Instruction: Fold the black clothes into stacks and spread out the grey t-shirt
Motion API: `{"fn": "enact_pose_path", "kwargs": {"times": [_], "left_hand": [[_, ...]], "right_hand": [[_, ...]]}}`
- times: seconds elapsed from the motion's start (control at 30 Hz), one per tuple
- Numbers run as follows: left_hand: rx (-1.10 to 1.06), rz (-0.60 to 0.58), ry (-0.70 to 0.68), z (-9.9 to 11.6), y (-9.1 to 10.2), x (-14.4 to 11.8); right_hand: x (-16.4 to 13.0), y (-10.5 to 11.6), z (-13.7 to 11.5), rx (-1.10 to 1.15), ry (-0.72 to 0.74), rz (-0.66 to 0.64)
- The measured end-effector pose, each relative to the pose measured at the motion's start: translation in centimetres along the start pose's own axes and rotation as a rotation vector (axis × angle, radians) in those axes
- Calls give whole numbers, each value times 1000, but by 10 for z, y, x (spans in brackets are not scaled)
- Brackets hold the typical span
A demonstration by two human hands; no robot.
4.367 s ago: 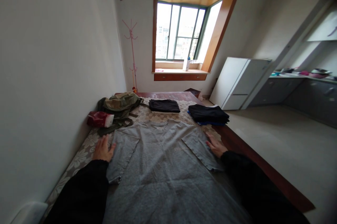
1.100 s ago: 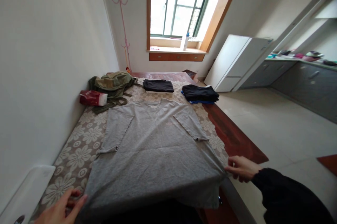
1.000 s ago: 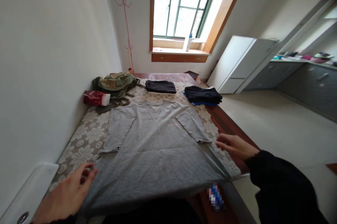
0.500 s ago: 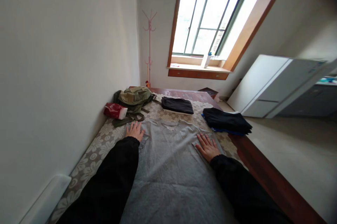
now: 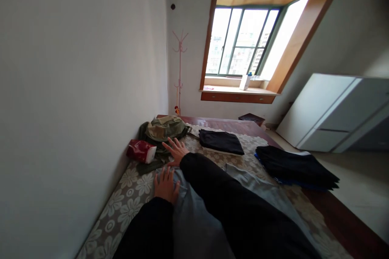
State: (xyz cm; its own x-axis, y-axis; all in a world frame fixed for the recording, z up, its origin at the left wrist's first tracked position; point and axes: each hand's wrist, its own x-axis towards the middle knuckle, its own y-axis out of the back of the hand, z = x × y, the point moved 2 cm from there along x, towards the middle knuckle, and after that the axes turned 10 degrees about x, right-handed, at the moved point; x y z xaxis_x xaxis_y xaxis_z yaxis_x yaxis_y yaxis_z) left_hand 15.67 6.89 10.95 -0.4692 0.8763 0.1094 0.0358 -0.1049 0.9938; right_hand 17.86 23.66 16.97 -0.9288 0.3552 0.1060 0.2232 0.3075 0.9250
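A grey T-shirt (image 5: 197, 206) lies spread over the flower-patterned tablecloth (image 5: 126, 206), partly covered by my black sleeves. My left hand (image 5: 165, 186) rests flat on the shirt's left sleeve area, its fingers apart. Just beyond it, my right hand (image 5: 176, 151) reaches across the shirt with fingers spread, close to the green backpack (image 5: 165, 128) and its straps. Whether the right palm touches the cloth I cannot tell. Both hands hold nothing.
A red tissue pack (image 5: 139, 150) sits by the wall beside the backpack. Folded dark clothes (image 5: 221, 141) lie at the far middle, and a larger folded stack (image 5: 296, 165) is at the right edge. A pink coat stand (image 5: 180, 64) and a white refrigerator (image 5: 322, 109) stand beyond.
My right hand has left the shirt's right side and crossed leftward to beyond my left hand. The left hand stays on the shirt's left side. The view has shifted.
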Motion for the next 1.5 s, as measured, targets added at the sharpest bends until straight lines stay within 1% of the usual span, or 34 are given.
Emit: {"fn": "enact_pose_path", "kwargs": {"times": [0.07,0.1,0.17,0.23,0.33,0.6,0.8,0.97,1.1,1.23,1.33,1.37,1.4,1.5], "left_hand": [[0,-41,-14,-2,-3,2],[2,-56,-18,-4,-4,3],[2,-75,-21,-6,-7,6],[-11,-76,-21,-6,-10,8],[-40,-69,-17,-5,-12,9],[-55,-19,-15,-2,-8,6],[-61,-46,-24,-5,-11,8],[-42,-77,-28,-4,-11,10],[-33,-68,-23,-5,-13,9],[-45,-51,-28,-5,-13,9],[-59,-33,-18,-5,-11,8],[-65,-30,-14,-5,-10,8],[-70,-31,-11,-5,-10,9],[-74,-35,-1,-5,-9,9]], "right_hand": [[49,-16,-6,34,-78,-42],[66,-22,-4,59,-106,-64],[87,-29,7,96,-113,-99],[99,-34,20,96,-73,-102],[112,-37,34,72,-44,-56],[159,-35,52,7,-78,18],[187,-29,67,25,-81,43],[199,-25,75,47,-93,52],[203,-21,72,63,-137,74],[197,-6,62,94,-157,76],[182,6,45,116,-127,83],[175,7,36,126,-91,94],[167,6,27,141,-21,97],[144,-10,-4,147,293,36]]}}
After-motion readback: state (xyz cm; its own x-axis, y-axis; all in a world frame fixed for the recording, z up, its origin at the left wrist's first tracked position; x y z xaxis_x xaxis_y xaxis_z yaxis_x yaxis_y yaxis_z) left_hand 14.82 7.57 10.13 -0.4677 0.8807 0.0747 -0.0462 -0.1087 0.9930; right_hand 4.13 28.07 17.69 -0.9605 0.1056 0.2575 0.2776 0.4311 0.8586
